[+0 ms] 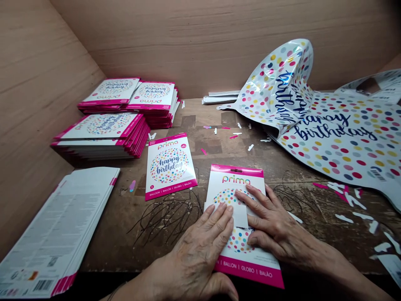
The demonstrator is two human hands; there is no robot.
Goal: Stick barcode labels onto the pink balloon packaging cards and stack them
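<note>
A balloon packet, white with pink bands and a dotted "happy birthday" print, lies at the table's front edge. Across its middle is a small white rectangular piece, perhaps a label or slip of paper. My left hand rests flat over the left part of this piece, fingers stretched out together. From the other side, my right hand lies on the packet with fingers spread, their tips near the piece's right edge. Another such packet lies face up just beyond, to the left.
Stacks of packets stand at the back left. Printed card sleeves lie in a pile at the left. Flat dotted foil balloons cover the right side. Dark thin strings and small white and pink scraps are scattered about.
</note>
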